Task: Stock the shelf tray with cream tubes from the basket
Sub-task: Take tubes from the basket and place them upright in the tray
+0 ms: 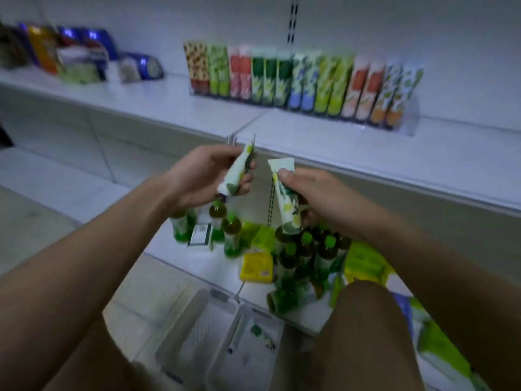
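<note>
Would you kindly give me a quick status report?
Left hand grips one cream tube; right hand grips another. Shelf tray nearly full. Nothing blocking.

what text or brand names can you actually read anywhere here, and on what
None can be read; the picture is blurred.
Tube in the left hand, left tube: leaf print only, lettering blurred.
Tube in the right hand, right tube: same, unreadable.
Row of tubes in the shelf tray: patterns only.
Yellow box on the lower shelf: print too small to read.
</note>
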